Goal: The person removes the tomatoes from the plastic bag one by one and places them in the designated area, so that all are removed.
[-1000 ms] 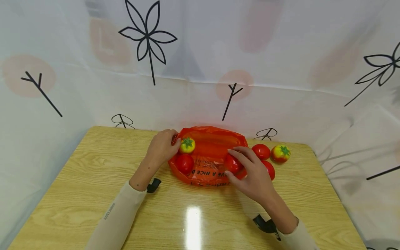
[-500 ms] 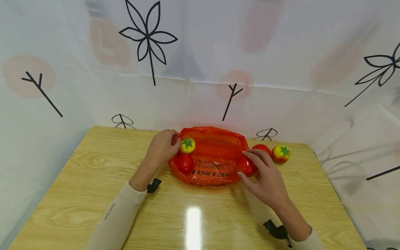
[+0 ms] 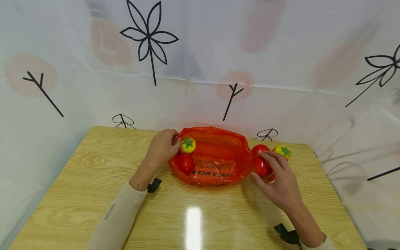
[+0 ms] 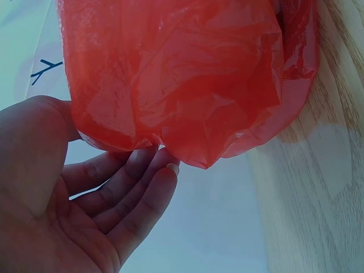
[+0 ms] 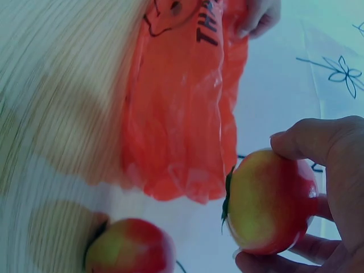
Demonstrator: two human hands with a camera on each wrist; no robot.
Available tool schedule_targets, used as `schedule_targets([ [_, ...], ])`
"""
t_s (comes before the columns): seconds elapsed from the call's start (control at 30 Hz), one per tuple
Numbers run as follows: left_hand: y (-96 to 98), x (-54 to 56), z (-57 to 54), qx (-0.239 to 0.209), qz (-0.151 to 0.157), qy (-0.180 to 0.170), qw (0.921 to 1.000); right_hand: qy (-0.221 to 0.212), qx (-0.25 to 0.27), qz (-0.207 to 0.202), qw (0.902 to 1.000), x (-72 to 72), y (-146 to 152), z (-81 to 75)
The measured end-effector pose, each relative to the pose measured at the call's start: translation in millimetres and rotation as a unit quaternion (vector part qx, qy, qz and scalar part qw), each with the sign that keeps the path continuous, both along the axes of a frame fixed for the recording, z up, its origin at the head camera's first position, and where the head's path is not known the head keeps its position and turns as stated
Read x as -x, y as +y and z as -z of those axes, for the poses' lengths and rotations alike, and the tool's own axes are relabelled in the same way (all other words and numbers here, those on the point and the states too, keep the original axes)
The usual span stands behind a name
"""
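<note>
A red plastic bag (image 3: 215, 142) lies with its mouth spread open on the wooden table. My left hand (image 3: 160, 147) grips the bag's left rim, with the thumb on the inner side. In the left wrist view, my fingers (image 4: 142, 199) curl under the bag's edge. Inside, at the left, are a tomato (image 3: 188, 145) with its yellow top and green leaves up, and a red tomato (image 3: 186, 164). My right hand (image 3: 281, 184) holds another tomato (image 5: 273, 202) between thumb and fingers, just right of the bag and raised off the table.
Outside the bag on the right stand a red tomato (image 3: 260, 149) and a yellow-topped tomato (image 3: 282, 152). Another tomato (image 5: 131, 250) sits partly hidden beneath my right hand. A patterned white cloth (image 3: 200, 97) hangs behind the wooden table (image 3: 103, 166).
My right hand has carried its tomato rightward, from over the bag's right part to beyond its right rim. The left hand and the two tomatoes at the bag's left have stayed in place.
</note>
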State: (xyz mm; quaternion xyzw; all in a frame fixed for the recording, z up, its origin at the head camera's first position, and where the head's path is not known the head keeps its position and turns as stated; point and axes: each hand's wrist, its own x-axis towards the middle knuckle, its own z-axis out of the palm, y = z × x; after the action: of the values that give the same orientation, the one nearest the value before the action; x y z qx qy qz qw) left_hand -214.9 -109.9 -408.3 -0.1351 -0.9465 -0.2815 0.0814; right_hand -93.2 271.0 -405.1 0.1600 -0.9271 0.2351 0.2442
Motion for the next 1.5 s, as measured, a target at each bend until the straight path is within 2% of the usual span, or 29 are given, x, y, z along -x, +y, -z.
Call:
schedule_targets([
  [0.23,-0.2,-0.9,-1.5,-0.001,0.002,0.006,1.0000,0.025,0.017,0.003,0.9996,-2.0,13.5,-3.1],
  [0.83,-1.4,-1.3,-1.2,0.000,0.004,0.005,1.0000,-0.005,0.023,0.051,0.9984,-6.4,38.8,-2.0],
  [1.2,-0.6,-2.9,-3.1,0.002,0.003,0.000,1.0000,-0.005,0.021,0.071,0.9973,-8.8,58.2,3.9],
  [1.37,-0.7,-2.6,-2.0,0.005,0.001,0.001,1.0000,-0.006,0.017,0.075,0.9970,-7.3,67.0,6.5],
  [1.5,-0.8,-1.9,-1.6,0.003,0.002,0.005,1.0000,-0.025,0.012,0.088,0.9957,-4.5,73.0,8.1],
])
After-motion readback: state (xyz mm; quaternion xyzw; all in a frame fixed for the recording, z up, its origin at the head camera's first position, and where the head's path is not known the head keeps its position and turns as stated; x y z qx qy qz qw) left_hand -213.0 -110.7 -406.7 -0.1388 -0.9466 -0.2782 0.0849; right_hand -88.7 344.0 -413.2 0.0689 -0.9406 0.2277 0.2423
